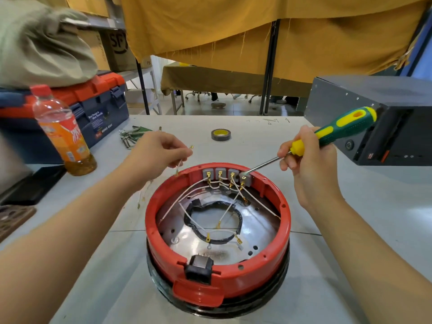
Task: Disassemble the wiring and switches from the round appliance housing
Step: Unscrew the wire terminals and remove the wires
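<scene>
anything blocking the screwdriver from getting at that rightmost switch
Nothing visible. The screwdriver tip already sits at the rightmost switch; the white wires hang below it, and the left hand is off to the side.

The red housing (217, 230) stands in the middle of the table (327, 265), open at the top, so a hand can enter from above. Inside, white wires (198, 185) cross the space below the row of switches (225, 174), and a black cable ring (215, 220) lies on the metal floor. The screwdriver (311, 146) shaft slants over the far right rim. At the left stand a bottle (62, 132) and a toolbox (93, 106); at the right a dark box (385, 127). Bare table lies beside the housing on both sides and behind it, up to the tape roll (221, 134).
</scene>
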Demonstrator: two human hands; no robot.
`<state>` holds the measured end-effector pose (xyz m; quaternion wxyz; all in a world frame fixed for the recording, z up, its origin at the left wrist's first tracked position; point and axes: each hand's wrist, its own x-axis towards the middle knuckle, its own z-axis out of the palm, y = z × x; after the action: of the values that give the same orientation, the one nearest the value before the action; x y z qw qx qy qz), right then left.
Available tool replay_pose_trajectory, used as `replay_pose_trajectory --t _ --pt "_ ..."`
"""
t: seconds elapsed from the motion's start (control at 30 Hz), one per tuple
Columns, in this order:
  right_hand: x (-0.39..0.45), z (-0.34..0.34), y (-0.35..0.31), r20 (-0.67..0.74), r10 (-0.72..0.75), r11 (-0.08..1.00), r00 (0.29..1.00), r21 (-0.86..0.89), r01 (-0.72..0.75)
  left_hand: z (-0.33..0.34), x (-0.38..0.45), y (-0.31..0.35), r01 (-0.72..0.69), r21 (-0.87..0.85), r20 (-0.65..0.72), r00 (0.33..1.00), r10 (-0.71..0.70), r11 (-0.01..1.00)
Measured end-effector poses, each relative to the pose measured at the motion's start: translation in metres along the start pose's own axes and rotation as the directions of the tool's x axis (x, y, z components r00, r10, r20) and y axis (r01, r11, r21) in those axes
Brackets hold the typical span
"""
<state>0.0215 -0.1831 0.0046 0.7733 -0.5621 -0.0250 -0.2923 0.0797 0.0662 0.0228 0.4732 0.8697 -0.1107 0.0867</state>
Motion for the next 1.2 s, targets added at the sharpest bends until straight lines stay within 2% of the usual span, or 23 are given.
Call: replay_pose_trajectory --t 0.1,0.27,0.5,0.63,0.77,0.87,0.97,1.2 --pt "0.000 0.000 0.000 -0.013 0.067 0.997 0.998 0.039 -0.066 -0.023 0.000 -0.027 0.117 -0.014 -0.065 0.991 -0.117 0.993" --pt "0.003 -0.001 0.002 -0.046 0.171 0.978 0.984 0.132 -0.164 -0.036 -0.007 -0.072 0.264 0.148 -0.075 0.964 -0.255 0.953" --pt "0.004 0.001 0.007 -0.051 0.195 0.972 0.979 0.141 -0.186 -0.029 -0.003 -0.095 0.220 0.258 -0.125 0.973 -0.193 0.941" --pt "0.003 0.002 0.008 -0.048 0.183 0.976 0.982 0.133 -0.175 -0.026 -0.002 -0.100 0.197 0.354 -0.104 0.980 -0.171 0.914" --pt "0.003 0.002 0.007 -0.049 0.169 0.979 0.984 0.122 -0.162 -0.023 -0.001 -0.102 0.200 0.370 -0.109 0.979 -0.171 0.907" --pt "0.003 0.000 0.005 -0.048 0.170 0.979 0.984 0.120 -0.163 -0.026 -0.001 -0.100 0.234 0.296 -0.128 0.970 -0.204 0.926" --pt "0.002 0.000 0.004 -0.044 0.171 0.979 0.984 0.116 -0.165 -0.038 -0.001 -0.096 0.300 0.243 -0.087 0.954 -0.287 0.923" --pt "0.000 0.002 0.004 -0.022 0.162 0.983 0.987 0.091 -0.159 -0.060 -0.014 -0.090 0.374 0.329 0.089 0.902 -0.422 0.867"
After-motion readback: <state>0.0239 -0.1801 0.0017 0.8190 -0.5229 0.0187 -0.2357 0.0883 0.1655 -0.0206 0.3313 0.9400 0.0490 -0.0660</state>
